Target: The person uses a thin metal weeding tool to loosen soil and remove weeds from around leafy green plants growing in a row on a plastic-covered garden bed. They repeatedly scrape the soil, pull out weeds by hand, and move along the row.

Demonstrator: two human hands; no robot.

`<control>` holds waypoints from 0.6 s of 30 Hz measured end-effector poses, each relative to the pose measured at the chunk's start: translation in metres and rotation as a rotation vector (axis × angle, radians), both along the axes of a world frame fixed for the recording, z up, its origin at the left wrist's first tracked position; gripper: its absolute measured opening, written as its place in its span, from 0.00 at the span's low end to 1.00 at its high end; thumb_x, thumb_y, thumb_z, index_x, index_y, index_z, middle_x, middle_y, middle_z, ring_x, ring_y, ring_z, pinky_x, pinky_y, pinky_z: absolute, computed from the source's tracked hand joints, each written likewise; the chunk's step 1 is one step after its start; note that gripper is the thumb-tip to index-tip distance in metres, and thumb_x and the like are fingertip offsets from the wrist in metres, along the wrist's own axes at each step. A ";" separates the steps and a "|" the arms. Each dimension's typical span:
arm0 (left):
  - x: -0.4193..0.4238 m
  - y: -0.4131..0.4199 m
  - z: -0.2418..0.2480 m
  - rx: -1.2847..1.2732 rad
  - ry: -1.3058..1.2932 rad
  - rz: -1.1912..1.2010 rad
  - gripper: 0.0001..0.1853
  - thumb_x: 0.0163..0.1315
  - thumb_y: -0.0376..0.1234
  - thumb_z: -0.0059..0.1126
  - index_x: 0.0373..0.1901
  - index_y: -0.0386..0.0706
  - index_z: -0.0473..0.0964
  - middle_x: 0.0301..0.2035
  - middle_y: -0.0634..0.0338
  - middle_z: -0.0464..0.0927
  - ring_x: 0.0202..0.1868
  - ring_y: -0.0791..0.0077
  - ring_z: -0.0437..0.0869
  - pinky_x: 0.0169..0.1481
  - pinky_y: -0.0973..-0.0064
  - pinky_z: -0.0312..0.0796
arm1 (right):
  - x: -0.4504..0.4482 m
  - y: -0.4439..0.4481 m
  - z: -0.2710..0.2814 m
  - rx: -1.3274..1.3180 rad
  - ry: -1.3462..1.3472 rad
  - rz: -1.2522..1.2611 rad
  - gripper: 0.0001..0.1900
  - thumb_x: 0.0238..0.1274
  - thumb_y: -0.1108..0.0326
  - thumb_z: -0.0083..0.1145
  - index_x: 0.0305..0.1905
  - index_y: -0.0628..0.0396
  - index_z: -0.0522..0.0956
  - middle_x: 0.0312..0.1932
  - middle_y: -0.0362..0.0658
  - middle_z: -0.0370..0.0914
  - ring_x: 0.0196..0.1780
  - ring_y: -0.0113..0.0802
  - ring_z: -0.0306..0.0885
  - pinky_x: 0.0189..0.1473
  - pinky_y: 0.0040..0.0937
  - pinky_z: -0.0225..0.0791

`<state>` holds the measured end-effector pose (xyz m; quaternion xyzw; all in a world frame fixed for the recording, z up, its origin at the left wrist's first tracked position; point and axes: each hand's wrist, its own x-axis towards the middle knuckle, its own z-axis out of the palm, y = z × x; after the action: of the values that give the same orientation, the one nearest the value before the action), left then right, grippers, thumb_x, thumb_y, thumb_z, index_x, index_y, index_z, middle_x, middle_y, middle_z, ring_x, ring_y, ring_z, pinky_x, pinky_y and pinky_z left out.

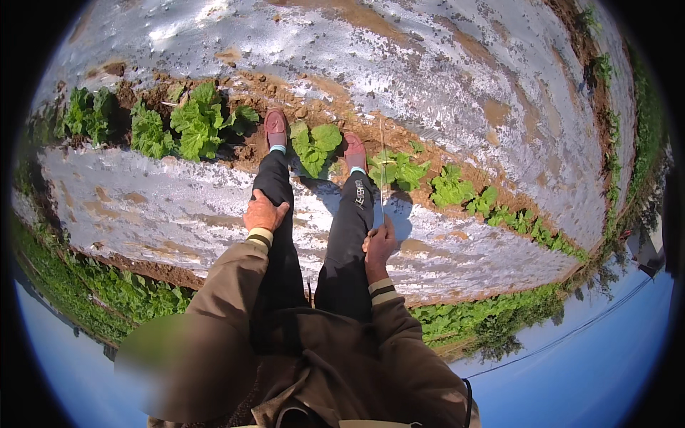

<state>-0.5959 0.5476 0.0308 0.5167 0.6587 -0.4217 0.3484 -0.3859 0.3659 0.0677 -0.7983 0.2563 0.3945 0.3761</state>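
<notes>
My left hand (264,212) rests on my left knee, its thumb spread from the fingers, with no tool in it. A thin, light-coloured rod (382,166) is held in my right hand (380,244), beside my right leg. The rod reaches forward past a leafy green plant (400,170), and its far end appears curved like a hook over the brown soil. Between my red shoes (275,126) grows another leafy plant (314,145). To the left stands a larger leafy plant (199,120), in the same row.
Silvery plastic mulch film (160,187), spotted with soil, covers the ground on both sides of the planted strip. Loose brown soil (316,91) edges the film. Smaller seedlings (450,186) continue to the right. Green crop rows (134,291) lie behind me.
</notes>
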 end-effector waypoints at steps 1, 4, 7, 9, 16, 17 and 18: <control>-0.002 0.007 0.002 -0.019 0.008 -0.018 0.44 0.49 0.56 0.69 0.57 0.35 0.61 0.48 0.36 0.78 0.51 0.46 0.83 0.57 0.58 0.75 | -0.005 0.003 -0.003 0.034 -0.015 -0.069 0.20 0.73 0.65 0.44 0.66 0.53 0.71 0.20 0.37 0.66 0.15 0.22 0.60 0.13 0.22 0.53; -0.005 0.012 -0.006 -0.015 0.026 -0.110 0.42 0.50 0.56 0.69 0.56 0.36 0.63 0.46 0.38 0.80 0.49 0.46 0.84 0.56 0.59 0.76 | -0.013 0.021 -0.007 0.111 -0.062 -0.249 0.18 0.74 0.63 0.44 0.64 0.51 0.73 0.21 0.34 0.62 0.16 0.21 0.57 0.15 0.22 0.50; 0.001 0.014 -0.010 0.009 0.043 -0.193 0.41 0.51 0.56 0.68 0.55 0.36 0.64 0.44 0.40 0.82 0.48 0.47 0.85 0.54 0.58 0.76 | -0.001 0.030 -0.029 0.116 -0.062 -0.388 0.17 0.74 0.62 0.45 0.62 0.51 0.73 0.21 0.34 0.61 0.15 0.22 0.56 0.15 0.23 0.50; 0.004 0.013 -0.012 0.014 0.041 -0.217 0.40 0.51 0.57 0.67 0.55 0.36 0.66 0.44 0.39 0.82 0.49 0.44 0.84 0.54 0.55 0.75 | 0.009 0.031 -0.054 0.087 -0.068 -0.450 0.16 0.74 0.62 0.48 0.60 0.48 0.75 0.20 0.35 0.62 0.15 0.24 0.58 0.13 0.25 0.52; 0.007 -0.007 -0.010 0.020 0.101 -0.292 0.40 0.51 0.56 0.65 0.56 0.37 0.64 0.45 0.39 0.80 0.49 0.46 0.83 0.55 0.56 0.73 | 0.062 0.011 -0.156 0.145 -0.140 -0.639 0.13 0.73 0.62 0.50 0.57 0.45 0.77 0.22 0.36 0.66 0.16 0.26 0.60 0.14 0.26 0.53; 0.011 -0.011 -0.012 0.038 0.092 -0.309 0.39 0.51 0.56 0.65 0.55 0.37 0.65 0.44 0.39 0.81 0.48 0.44 0.83 0.55 0.55 0.73 | 0.074 0.008 -0.166 0.150 -0.137 -0.664 0.13 0.73 0.63 0.49 0.57 0.45 0.77 0.22 0.36 0.66 0.17 0.26 0.60 0.15 0.25 0.54; 0.014 -0.014 -0.011 0.056 0.095 -0.325 0.38 0.52 0.55 0.64 0.54 0.37 0.66 0.43 0.38 0.81 0.47 0.43 0.83 0.55 0.54 0.73 | 0.080 0.004 -0.177 0.152 -0.121 -0.690 0.12 0.73 0.63 0.49 0.57 0.44 0.77 0.23 0.36 0.66 0.17 0.26 0.60 0.15 0.25 0.54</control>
<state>-0.5819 0.5341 0.0198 0.6053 0.5939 -0.4778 0.2295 -0.3055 0.3703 -0.1092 -0.6564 0.4578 0.2144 0.5600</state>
